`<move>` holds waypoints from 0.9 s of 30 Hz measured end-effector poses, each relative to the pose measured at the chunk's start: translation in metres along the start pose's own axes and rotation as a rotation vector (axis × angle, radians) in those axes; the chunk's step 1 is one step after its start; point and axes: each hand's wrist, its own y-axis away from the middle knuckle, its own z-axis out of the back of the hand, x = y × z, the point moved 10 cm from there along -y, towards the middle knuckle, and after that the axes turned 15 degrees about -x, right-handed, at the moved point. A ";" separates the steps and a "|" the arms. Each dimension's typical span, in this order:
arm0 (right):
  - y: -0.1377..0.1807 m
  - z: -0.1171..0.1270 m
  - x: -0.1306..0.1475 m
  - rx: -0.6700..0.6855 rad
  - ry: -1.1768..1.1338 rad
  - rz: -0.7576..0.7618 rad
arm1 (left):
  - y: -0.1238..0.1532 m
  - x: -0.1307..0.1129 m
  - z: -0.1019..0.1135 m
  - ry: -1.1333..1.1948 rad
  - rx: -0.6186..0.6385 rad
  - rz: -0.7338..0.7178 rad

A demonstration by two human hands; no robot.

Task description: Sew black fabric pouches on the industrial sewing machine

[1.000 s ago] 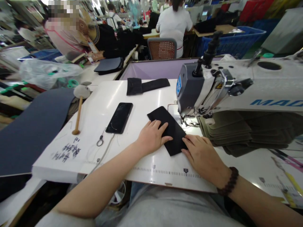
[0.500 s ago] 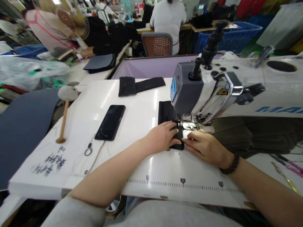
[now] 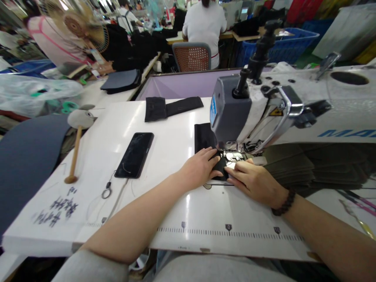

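Note:
A black fabric piece (image 3: 203, 138) lies on the white table under the head of a grey sewing machine (image 3: 235, 105). My left hand (image 3: 202, 167) rests flat on the fabric's near end, fingers stretched toward the presser foot. My right hand (image 3: 252, 180) presses the fabric's near right edge with fingers together, just in front of the needle plate (image 3: 235, 157). Most of the fabric between my hands is hidden.
A black phone (image 3: 134, 154) with a cord, a wooden mallet (image 3: 75, 141) and another black fabric piece (image 3: 170, 106) lie on the table (image 3: 164, 129). Stacked olive fabric pieces (image 3: 293, 168) sit under the machine arm. People work at tables behind.
The fabric went from lying diagonally in front of the machine to sitting under the presser foot. Both hands moved forward with it and now sit close at the needle plate.

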 end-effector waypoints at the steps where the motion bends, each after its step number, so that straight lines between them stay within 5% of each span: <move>1: 0.000 0.000 0.000 0.000 0.004 -0.004 | 0.000 0.000 0.000 0.004 -0.006 -0.003; 27: -0.002 -0.001 -0.001 0.018 0.004 -0.020 | -0.003 -0.004 0.004 0.058 0.012 -0.067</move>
